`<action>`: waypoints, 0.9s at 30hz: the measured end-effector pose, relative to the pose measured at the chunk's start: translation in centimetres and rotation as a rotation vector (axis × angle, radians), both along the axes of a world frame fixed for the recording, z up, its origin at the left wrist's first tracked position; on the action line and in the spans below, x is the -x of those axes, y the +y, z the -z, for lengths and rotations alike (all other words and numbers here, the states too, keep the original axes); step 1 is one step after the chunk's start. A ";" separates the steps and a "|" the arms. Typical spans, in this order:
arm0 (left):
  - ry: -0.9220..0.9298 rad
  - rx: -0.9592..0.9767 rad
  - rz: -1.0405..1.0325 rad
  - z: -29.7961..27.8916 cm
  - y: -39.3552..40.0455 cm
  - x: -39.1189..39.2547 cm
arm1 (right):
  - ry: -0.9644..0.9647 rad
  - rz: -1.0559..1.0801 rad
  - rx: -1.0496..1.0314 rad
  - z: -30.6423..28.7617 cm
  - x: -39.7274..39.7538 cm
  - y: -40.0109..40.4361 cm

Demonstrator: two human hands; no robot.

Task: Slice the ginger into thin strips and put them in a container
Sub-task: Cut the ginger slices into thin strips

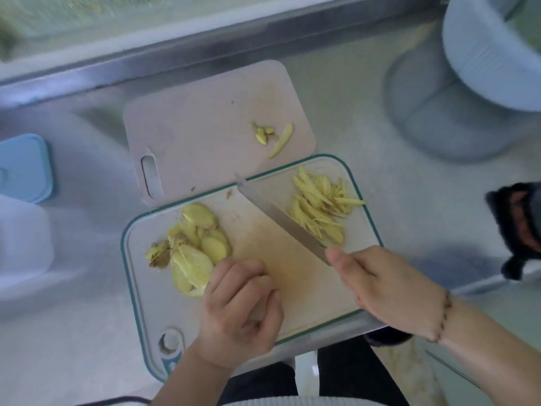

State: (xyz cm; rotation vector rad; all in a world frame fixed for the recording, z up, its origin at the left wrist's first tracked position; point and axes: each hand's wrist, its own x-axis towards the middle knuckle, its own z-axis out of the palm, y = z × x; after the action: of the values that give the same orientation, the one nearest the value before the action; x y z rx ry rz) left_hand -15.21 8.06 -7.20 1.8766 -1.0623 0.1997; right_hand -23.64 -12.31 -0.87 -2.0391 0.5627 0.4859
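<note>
A teal-rimmed cutting board (pixel 292 291) lies in front of me on the steel counter. Flat ginger slices (pixel 195 244) are piled on its left part. A heap of thin ginger strips (pixel 320 205) lies at its far right corner. My right hand (pixel 386 288) grips the handle of a knife (pixel 281 218), whose blade slants across the board with its edge beside the strips. My left hand (pixel 240 309) rests on the board with curled fingers, its fingertips touching the nearest ginger slice.
A second, pinkish board (pixel 205 127) lies behind with a few ginger scraps (pixel 272 136). A blue lid (pixel 23 168) and a white container (pixel 20 241) sit at the left. A pale blue bowl (pixel 491 54) stands at the far right. A dark object (pixel 515 230) lies at the right edge.
</note>
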 end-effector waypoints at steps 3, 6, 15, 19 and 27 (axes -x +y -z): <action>-0.066 0.074 -0.052 -2.7 -1.0 0.3 | 0.016 -0.182 0.183 -1.1 0.9 0.8; -0.111 -0.009 -0.093 -5.3 -2.6 0.1 | 0.005 -0.321 0.481 -2.0 1.4 1.2; 0.218 -0.873 -0.210 -6.4 -7.9 -1.7 | -0.089 -0.380 0.893 -0.8 1.4 0.8; 0.219 -0.910 -0.252 -6.7 -9.8 -2.4 | -0.170 -0.315 0.911 -0.6 0.8 0.5; 0.187 -0.718 -0.237 -6.4 -11.2 -2.7 | -0.021 -0.385 0.843 -2.7 0.4 0.5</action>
State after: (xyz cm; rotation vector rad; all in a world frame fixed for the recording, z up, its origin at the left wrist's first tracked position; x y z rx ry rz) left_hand -12.49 -3.15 -0.75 2.6048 -0.8355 -0.2571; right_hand -24.07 -11.83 1.87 -2.9857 0.3864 0.4949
